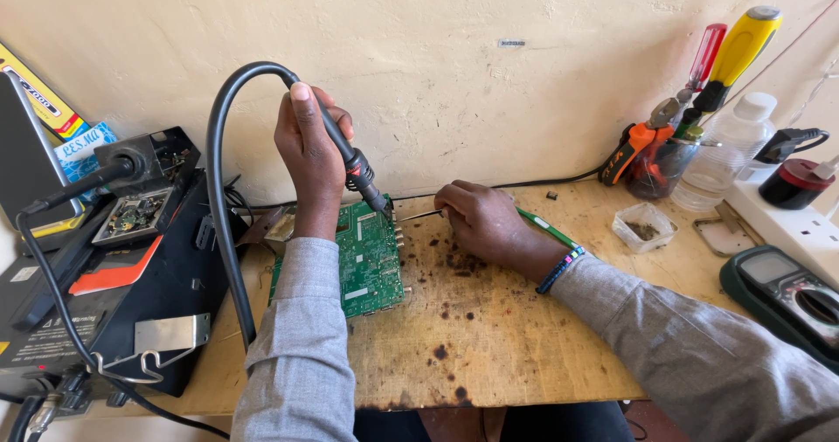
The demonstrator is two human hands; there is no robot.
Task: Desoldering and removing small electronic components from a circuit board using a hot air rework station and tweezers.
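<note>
Now my left hand (308, 149) grips the black hot-air wand (354, 167) over the flat green circuit board (371, 263); my right hand (476, 219) pinches thin metal tweezers (421, 216) beside it. Too much heat could burn it.

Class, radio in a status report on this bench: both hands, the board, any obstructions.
Left hand grips soldering iron, tip at green circuit board edge. Right hand holds thin tool there. Nothing blocking.

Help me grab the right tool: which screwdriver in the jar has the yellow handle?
The yellow-handled screwdriver is the tallest tool in the jar, leaning right with a grey cap; the red-handled screwdriver beside it is slimmer and translucent.
</note>
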